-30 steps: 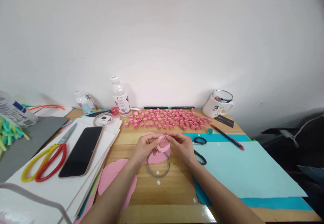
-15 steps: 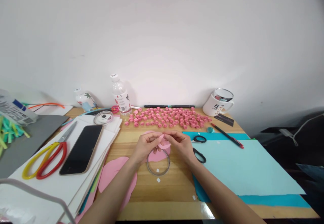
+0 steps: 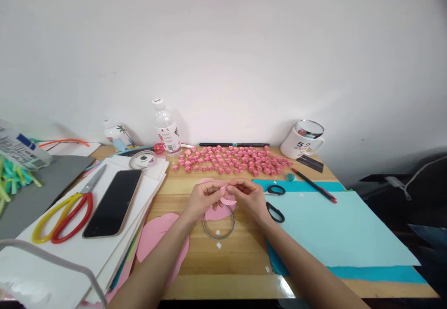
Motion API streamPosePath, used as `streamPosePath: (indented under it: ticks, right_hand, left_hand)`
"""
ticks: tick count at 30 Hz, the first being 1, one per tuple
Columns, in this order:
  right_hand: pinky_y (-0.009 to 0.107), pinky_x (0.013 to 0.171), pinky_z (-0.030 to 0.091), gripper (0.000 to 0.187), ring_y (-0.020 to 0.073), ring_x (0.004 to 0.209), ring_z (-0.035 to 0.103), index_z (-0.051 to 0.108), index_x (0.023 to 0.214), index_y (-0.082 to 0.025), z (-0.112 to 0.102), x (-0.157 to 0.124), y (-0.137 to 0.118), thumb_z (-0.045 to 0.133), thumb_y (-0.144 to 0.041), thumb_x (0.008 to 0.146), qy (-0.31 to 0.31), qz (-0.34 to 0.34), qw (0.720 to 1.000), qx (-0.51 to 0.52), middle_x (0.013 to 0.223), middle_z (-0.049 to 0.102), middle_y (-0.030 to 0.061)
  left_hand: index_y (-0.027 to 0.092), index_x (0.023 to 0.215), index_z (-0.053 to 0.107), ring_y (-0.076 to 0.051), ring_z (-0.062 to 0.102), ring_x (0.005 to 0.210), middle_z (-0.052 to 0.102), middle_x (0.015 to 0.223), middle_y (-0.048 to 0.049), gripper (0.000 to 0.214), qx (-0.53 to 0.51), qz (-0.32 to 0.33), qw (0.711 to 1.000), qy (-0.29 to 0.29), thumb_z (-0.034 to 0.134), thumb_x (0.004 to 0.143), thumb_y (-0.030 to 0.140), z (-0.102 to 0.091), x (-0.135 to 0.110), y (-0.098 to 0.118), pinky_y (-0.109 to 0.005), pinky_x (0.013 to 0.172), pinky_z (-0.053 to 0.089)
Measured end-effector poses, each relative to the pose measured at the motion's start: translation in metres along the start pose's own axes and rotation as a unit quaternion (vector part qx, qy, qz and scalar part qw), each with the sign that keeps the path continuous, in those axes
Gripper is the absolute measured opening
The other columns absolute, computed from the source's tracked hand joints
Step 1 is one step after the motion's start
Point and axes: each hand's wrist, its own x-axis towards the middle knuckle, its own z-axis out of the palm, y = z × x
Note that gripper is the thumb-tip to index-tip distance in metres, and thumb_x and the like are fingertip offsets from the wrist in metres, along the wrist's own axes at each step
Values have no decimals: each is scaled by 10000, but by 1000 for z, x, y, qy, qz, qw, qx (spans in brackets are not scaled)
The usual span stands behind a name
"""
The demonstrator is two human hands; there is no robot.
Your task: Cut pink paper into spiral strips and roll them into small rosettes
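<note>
Both my hands meet over the middle of the wooden table [image 3: 244,262]. My left hand [image 3: 202,199] and my right hand [image 3: 249,197] each pinch the same small pink paper piece [image 3: 228,198], which curls between the fingertips. Just below them lies a clear ring of tape [image 3: 218,225] with a pink paper scrap [image 3: 213,214] under it. Behind my hands, several small pink rolled paper pieces [image 3: 232,160] are spread along the back of the table. Black-handled scissors [image 3: 275,203] lie just right of my right hand.
A phone [image 3: 113,202] and red-and-yellow scissors [image 3: 63,211] lie on white sheets at left. A pink paper cutout [image 3: 159,241] sits near my left forearm. Light blue paper [image 3: 335,230] covers the right. A bottle [image 3: 166,133], mug [image 3: 302,145] and red pen [image 3: 314,186] stand further back.
My hands stay together on the pink piece, with only small finger shifts as it turns. The view has tipped slightly.
</note>
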Motion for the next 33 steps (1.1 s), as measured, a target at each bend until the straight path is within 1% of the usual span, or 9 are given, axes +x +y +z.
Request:
streamPosePath:
  ticks: [4, 7, 11, 16, 21, 24, 27, 30, 33]
  right_hand:
    - [329, 727, 529, 190, 184, 736, 666, 706, 835, -203, 0, 0, 0, 691, -322, 688, -20, -12, 999, -26, 780, 723, 36]
    - [333, 724, 535, 177, 184, 726, 673, 711, 837, -206, 1, 0, 1, 661, -323, 714, -17, -10, 999, -30, 759, 724, 35]
    - [343, 711, 544, 189, 196, 709, 678, 711, 819, -195, 1, -1, 0, 674, -333, 696, -8, -7, 999, -36, 729, 721, 39]
    - [357, 734, 543, 207, 206, 734, 682, 709, 830, -194, 0, -2, -2, 681, -346, 692, -18, -8, 999, -39, 761, 730, 48]
    - [358, 738, 539, 191, 204, 737, 679, 714, 822, -210, 0, -2, -4, 702, -338, 681, -23, -10, 999, -39, 758, 729, 33]
    - [354, 716, 541, 195, 198, 705, 674, 703, 795, -202, 1, -3, -5, 725, -335, 655, -19, -5, 999, -37, 747, 724, 31]
    - [338, 691, 541, 229, 185, 679, 668, 674, 790, -195, 1, -3, -5, 757, -320, 616, -18, 9, 1000, -21, 757, 714, 25]
    - [309, 646, 532, 235, 169, 659, 654, 649, 768, -191, 0, -4, -5, 765, -309, 602, -20, 8, 999, -29, 729, 691, 17]
    - [283, 606, 516, 220, 154, 641, 635, 633, 750, -191, 0, -3, -4, 758, -300, 606, -24, 0, 999, -45, 699, 664, 8]
  left_hand:
    - [127, 853, 668, -71, 512, 473, 642, 665, -32, 310, -34, -9, 999, 33, 709, 665, 370, -1, 2, -2, -178, 411, 358]
    - [116, 832, 666, -66, 511, 476, 626, 659, -27, 299, -39, -13, 998, 40, 705, 672, 366, 0, 2, -1, -172, 413, 364]
    - [115, 844, 669, -60, 503, 468, 618, 657, -22, 293, -33, -13, 999, 42, 699, 681, 356, 0, 2, -2, -169, 413, 371]
    - [111, 844, 671, -76, 519, 493, 631, 655, -37, 299, -38, -11, 998, 46, 699, 679, 360, -1, 4, -6, -168, 411, 367]
    - [109, 812, 676, -78, 514, 494, 641, 654, -45, 284, -23, -1, 999, 39, 691, 687, 364, -1, 3, -3, -169, 412, 368]
    - [113, 742, 681, -68, 491, 470, 647, 654, -47, 255, 0, 4, 999, 35, 676, 701, 364, -1, 2, -2, -173, 412, 366]
    - [126, 712, 696, -60, 464, 444, 645, 639, -39, 244, 30, 9, 999, 41, 668, 705, 368, -1, 2, -3, -178, 403, 349]
    - [147, 685, 711, -63, 450, 426, 607, 563, -10, 229, 59, 14, 997, 53, 670, 695, 372, -1, 2, -4, -188, 404, 340]
    - [149, 656, 711, -69, 452, 418, 578, 513, 2, 234, 71, 15, 996, 54, 665, 697, 375, -1, 1, -3, -196, 413, 347]
